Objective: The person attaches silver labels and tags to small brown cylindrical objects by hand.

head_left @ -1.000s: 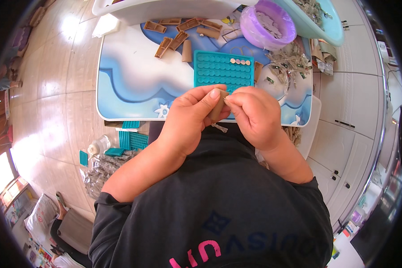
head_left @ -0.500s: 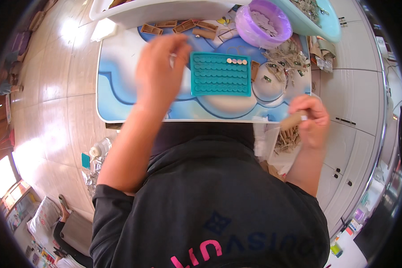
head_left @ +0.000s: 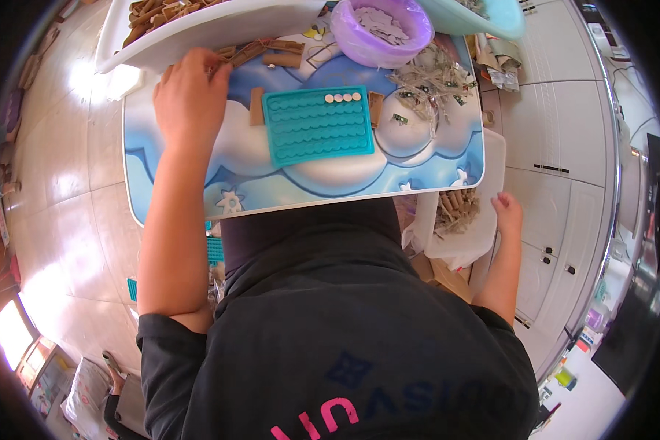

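My left hand (head_left: 189,99) is at the far left of the table, its thumb and fingers closing round the end of a small brown cardboard piece; the grip is partly hidden. Other folded brown pieces (head_left: 251,53) and a brown tube (head_left: 282,60) lie just beyond it. To its right is a teal ridged tray (head_left: 319,128) with several round, pale discs (head_left: 342,97) in its far right row. My right hand (head_left: 509,213) hangs beyond the table's right edge, fingers apart with nothing seen in them, beside a white bin (head_left: 484,231) of brown tubes (head_left: 458,211).
A white tub (head_left: 220,33) of brown pieces, a purple basin (head_left: 359,55) with pale flat pieces and a light-teal basin (head_left: 502,26) line the far side. Small clear-wrapped parts (head_left: 436,81) are heaped at the table's right. Brown pieces (head_left: 256,106) flank the tray.
My right hand has let go of the brown tube and moved lower, beside the bin. My left hand has shifted left, onto the brown pieces. The view has turned, so the table appears further left.
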Demonstrator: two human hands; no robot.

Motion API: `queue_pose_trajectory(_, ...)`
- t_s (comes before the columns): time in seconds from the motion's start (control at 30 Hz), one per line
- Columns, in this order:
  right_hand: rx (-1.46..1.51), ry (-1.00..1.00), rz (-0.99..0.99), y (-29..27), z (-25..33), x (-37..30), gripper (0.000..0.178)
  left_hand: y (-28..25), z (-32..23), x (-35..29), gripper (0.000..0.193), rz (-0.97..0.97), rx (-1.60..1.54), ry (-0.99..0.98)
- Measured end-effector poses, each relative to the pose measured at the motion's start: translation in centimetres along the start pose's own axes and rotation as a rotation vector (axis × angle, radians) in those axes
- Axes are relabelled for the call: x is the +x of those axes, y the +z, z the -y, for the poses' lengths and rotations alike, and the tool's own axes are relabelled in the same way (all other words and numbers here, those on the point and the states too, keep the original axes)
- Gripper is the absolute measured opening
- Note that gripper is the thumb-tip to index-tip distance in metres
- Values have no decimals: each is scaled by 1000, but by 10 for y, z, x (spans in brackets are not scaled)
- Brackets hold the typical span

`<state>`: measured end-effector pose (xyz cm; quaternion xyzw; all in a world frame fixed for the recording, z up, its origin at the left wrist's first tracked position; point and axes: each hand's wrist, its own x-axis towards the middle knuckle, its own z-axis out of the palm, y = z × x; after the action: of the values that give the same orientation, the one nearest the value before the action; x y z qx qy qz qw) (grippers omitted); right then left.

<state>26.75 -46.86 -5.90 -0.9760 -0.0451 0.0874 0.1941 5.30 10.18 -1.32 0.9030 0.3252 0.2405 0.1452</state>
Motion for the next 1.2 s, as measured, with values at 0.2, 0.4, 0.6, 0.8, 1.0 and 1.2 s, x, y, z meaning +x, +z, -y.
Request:
queue_pose_trajectory(0.2,325,-458,-183,10,177,-10,15,-30,-28,-16,18,-166,-350,-72)
queue_pose_trajectory(0.4,-120,-1074,-184,38,283,-34,18,-46,-55,-50,18,231,-1261,-487)
queue_pose_trajectory(0.6,505,-720,-220,14,278,-3,8,-55,-58,-77,18,432,-1423,-602)
queue_pose_trajectory(0.8,980,-490,-239,-1,288,-11,15,-44,-68,-86,16,566,-1529,-661)
queue_pose_trajectory(1.0,1199,-296,321,32,293,-44,16,-44,-83,-91,15,653,-1490,-647)
queue_pose_trajectory(1.2,1377,7,958,55,306,-103,17,-40,-94,-93,24,679,-1534,-658)
